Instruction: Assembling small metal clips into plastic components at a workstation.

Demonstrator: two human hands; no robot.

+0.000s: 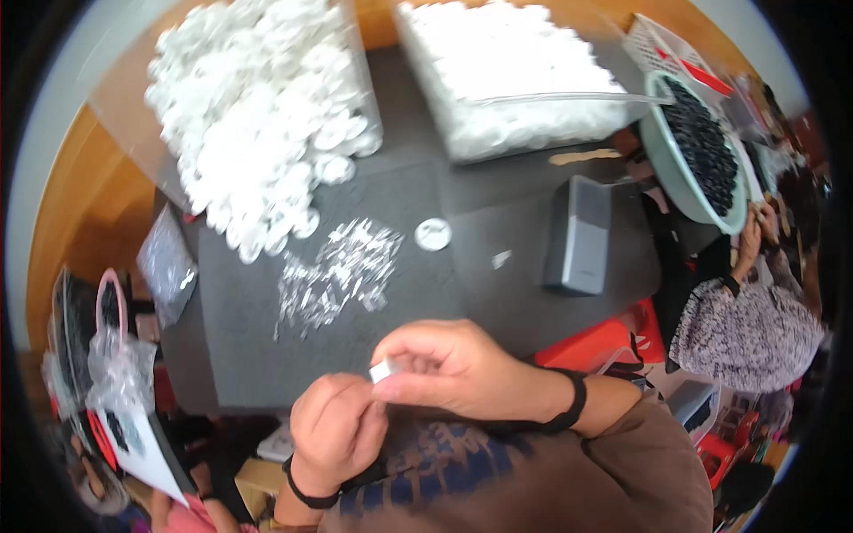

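Both hands meet close to the chest, just touching. The right hand [449,369] pinches a small white piece [380,370] at its fingertips; the left hand [336,428] is curled shut beside it (whether it holds anything is unclear). Beyond them, a dark mat [498,306] carries a white disc [433,234], clear bits [336,271] and a grey box [579,235].

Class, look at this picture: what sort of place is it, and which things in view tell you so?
Probably a small assembly or packing workshop. A heap of white discs, a pile of small clear pieces and a bowl of black parts sit on a grey worktable.
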